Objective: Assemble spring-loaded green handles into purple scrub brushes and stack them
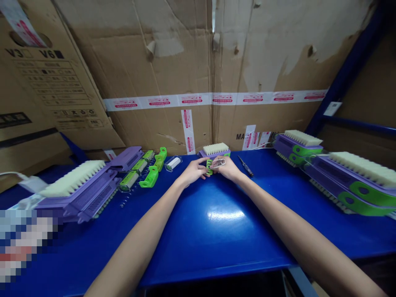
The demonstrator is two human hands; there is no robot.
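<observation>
Over the far middle of the blue table, my left hand (195, 171) has its fingertips closed on a small green piece (209, 167) with dark details. Beside it my right hand (229, 167) is bent inward, its fingers closed around a clear oval piece (219, 163); its exact kind is too small to make out. The two pieces sit close together, and I cannot tell if they touch. Just behind both hands is a purple brush head (215, 149) with cream bristles, partly covered by them. To the right of my right hand lies a screwdriver (246, 166).
Left of my hands are green clips (149, 177), green-and-clear blocks (129, 180), thin springs (123, 203), a clear case (173, 163) and stacked purple brush parts (83, 194). More purple-green brushes (352, 181) stand at the right. Cardboard (161, 74) walls the back.
</observation>
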